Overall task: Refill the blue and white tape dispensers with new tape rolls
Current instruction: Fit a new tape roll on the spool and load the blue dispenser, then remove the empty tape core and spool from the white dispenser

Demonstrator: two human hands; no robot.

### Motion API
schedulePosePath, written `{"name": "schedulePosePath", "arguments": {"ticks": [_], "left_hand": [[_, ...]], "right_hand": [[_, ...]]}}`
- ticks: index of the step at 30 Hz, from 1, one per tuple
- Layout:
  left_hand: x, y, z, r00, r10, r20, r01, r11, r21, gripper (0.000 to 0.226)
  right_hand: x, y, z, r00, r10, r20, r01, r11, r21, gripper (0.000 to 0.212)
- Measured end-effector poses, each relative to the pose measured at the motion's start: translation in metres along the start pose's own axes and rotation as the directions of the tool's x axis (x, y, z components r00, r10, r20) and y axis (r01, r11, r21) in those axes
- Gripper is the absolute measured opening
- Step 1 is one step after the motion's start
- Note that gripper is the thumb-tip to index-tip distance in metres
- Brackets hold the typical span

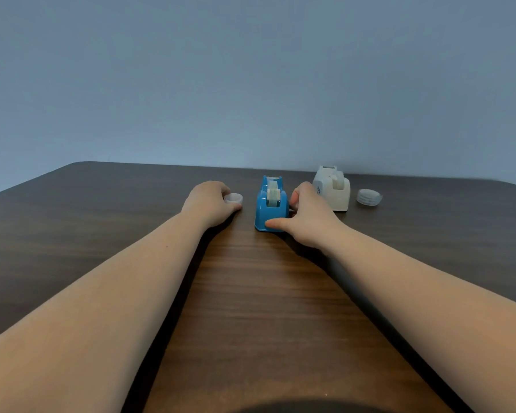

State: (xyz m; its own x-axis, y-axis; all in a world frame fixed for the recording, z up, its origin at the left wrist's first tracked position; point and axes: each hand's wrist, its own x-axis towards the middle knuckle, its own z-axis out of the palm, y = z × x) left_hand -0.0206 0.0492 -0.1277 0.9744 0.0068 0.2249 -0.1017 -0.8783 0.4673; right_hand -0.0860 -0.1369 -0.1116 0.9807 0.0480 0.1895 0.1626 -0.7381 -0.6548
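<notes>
Both hands reach far out across the dark wooden table (251,293). The left hand (209,204) rests palm-down on the tabletop with its fingers curled around a small translucent tape roll (233,198), which lies flat on the table at the fingertips. The right hand (307,216) clasps the blue tape dispenser (270,210) from its right side, thumb stretched across the near low end and fingers wrapped around the far side. That dispenser stands upright between the two hands, with a pale tape roll seated in its cradle. Just beyond the right hand stands the white tape dispenser (335,187), also upright, with a roll visible in its slot. To its right, a little apart, another clear tape roll (369,197) lies flat on the table. A plain bluish-grey wall (251,70) rises behind the table's far edge.
</notes>
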Motion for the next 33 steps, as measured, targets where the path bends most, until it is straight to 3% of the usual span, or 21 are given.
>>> {"name": "schedulePosePath", "arguments": {"ticks": [16,23,26,29,33], "left_hand": [[0.022,-0.009,-0.002,0.997,-0.059,-0.054,0.058,0.998,-0.021,0.054],[0.016,-0.004,-0.005,0.996,-0.077,-0.037,0.075,0.996,-0.051,0.046],[0.014,-0.005,-0.008,0.998,-0.068,-0.012,0.068,0.997,-0.042,0.031],[0.009,-0.002,-0.018,0.996,-0.079,-0.036,0.076,0.995,-0.068,0.046],[0.002,0.016,-0.035,0.975,-0.032,-0.218,-0.004,0.987,-0.161,0.044]], "right_hand": [[0.049,-0.004,0.022,1.000,-0.005,-0.028,0.005,1.000,-0.020,0.057],[0.049,-0.002,0.027,0.998,-0.008,-0.056,0.006,1.000,-0.028,0.049],[0.043,0.000,0.026,0.996,-0.013,-0.083,0.007,0.998,-0.066,0.043],[0.033,0.004,0.016,0.975,-0.086,-0.203,0.087,0.996,-0.004,0.026],[0.031,0.009,-0.020,0.870,-0.137,-0.474,0.165,0.986,0.018,0.014]]}}
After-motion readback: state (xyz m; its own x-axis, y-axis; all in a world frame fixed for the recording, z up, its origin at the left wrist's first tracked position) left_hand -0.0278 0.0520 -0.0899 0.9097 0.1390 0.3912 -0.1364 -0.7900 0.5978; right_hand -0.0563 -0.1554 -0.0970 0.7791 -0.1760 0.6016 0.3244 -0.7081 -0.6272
